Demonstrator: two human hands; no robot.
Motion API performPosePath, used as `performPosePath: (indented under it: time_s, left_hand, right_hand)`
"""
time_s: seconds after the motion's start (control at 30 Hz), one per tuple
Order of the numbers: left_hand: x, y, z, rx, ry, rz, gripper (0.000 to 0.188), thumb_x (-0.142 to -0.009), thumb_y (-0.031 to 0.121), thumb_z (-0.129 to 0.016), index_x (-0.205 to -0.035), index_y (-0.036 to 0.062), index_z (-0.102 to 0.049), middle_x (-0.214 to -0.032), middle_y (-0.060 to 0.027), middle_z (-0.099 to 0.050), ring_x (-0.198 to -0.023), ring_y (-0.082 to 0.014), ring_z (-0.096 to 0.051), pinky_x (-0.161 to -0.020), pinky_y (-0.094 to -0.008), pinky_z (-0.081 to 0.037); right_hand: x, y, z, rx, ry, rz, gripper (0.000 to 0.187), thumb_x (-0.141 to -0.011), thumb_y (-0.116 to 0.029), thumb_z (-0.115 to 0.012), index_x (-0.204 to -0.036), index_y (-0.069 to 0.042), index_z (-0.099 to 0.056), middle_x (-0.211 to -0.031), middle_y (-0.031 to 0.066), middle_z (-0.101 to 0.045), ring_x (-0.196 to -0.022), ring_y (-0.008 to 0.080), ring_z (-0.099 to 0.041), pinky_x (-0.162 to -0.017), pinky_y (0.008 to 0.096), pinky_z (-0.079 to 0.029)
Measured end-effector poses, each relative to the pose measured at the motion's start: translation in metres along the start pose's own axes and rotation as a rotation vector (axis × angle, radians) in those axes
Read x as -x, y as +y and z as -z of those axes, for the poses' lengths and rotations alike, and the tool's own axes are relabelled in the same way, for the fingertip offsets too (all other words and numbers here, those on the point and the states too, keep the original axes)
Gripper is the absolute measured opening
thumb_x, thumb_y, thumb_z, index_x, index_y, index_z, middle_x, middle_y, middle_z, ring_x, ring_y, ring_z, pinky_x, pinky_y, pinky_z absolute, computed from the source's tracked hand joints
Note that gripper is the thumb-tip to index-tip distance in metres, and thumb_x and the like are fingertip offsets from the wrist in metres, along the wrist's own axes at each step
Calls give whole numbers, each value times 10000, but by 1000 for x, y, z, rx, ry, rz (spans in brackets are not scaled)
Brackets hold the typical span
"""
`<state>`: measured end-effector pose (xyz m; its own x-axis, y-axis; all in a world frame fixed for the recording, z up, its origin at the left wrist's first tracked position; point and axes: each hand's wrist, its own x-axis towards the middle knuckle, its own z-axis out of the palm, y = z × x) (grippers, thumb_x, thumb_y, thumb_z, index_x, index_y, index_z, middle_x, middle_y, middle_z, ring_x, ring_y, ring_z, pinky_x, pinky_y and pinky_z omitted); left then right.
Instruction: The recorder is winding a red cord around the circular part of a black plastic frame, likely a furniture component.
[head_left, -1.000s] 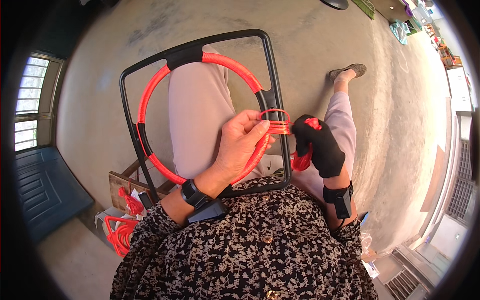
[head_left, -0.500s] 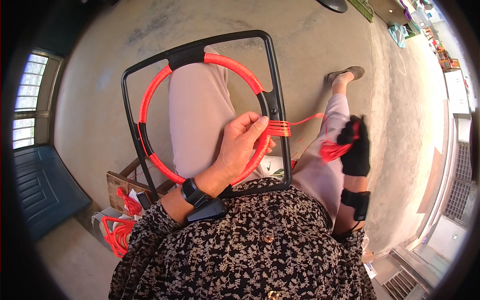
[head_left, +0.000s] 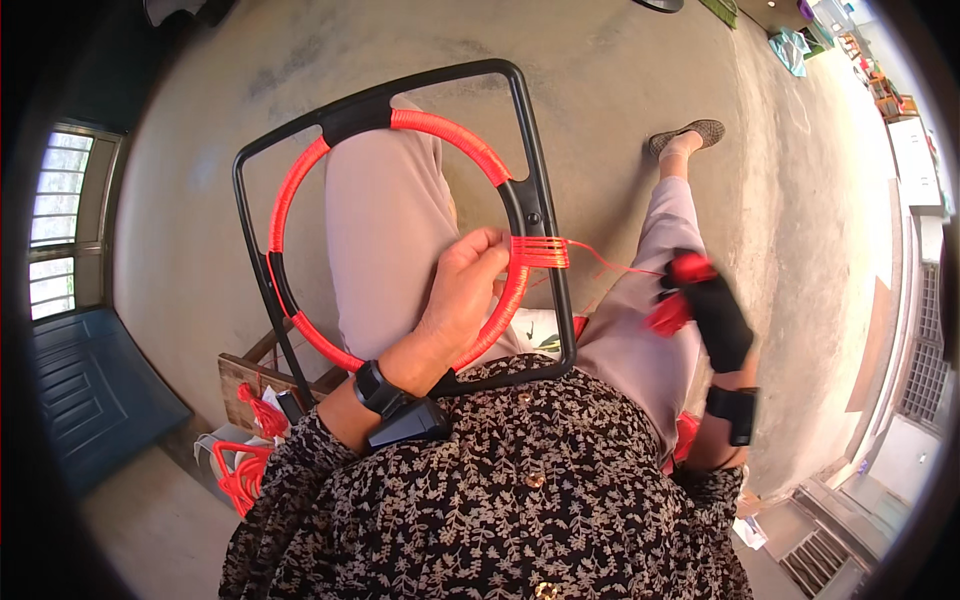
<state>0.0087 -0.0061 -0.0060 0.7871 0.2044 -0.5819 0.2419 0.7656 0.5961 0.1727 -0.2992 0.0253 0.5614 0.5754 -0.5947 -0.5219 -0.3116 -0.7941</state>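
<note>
Ring winding (head_left: 514, 292) at left hand's (head_left: 462, 288) grip: looks glossy, plastic-like, finely ridged. Frame (head_left: 357, 118) around that grip: smooth, low-sheen. Glove (head_left: 722, 318) at right grip: matt cloth.

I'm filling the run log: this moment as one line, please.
left hand: holding ring | right hand, gloved: holding red bundle | cord: right hand to wraps | wraps: span ring and frame
</note>
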Motion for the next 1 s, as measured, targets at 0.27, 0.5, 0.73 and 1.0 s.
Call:
performPosePath:
  time_s: [0.27,0.5,0.73,1.0]
  left_hand:
    - [-2,-9,7,-156,-19,-121,134,-924,-8,-520,-1052,0,-558,-927,-54,-629,-811,-98,-607,-737,-229,-499]
    - [-3,2,4,-547,307,-910,131,-864,-63,-555,-980,-5,-569,-925,-104,-600,-782,-180,-589,-729,-298,-493]
    - [12,11,1,-782,178,-1256,199,-817,-64,-614,-1003,0,-583,-965,-141,-611,-809,-251,-607,-734,-318,-497]
    - [1,5,4,-436,117,-562,197,-929,34,-525,-1113,-34,-517,-1051,-82,-593,-954,-132,-580,-857,-277,-465]
  right_hand:
    - [-91,13,-141,450,-265,192,700,-768,-186,-763,-1362,-73,-409,-990,82,-662,-839,149,-638,-776,306,-516]
    - [-84,-27,-150,409,426,682,688,-702,-81,-772,-1314,-47,-460,-1137,146,-608,-1056,253,-600,-880,370,-501]
    - [-84,-40,-193,1115,108,1132,522,-684,-41,-724,-1180,-30,-563,-1110,159,-608,-1160,369,-512,-935,452,-450]
    - [-49,-39,-99,1033,248,705,226,-777,-57,-694,-985,-35,-608,-815,92,-674,-753,193,-675,-686,309,-514]
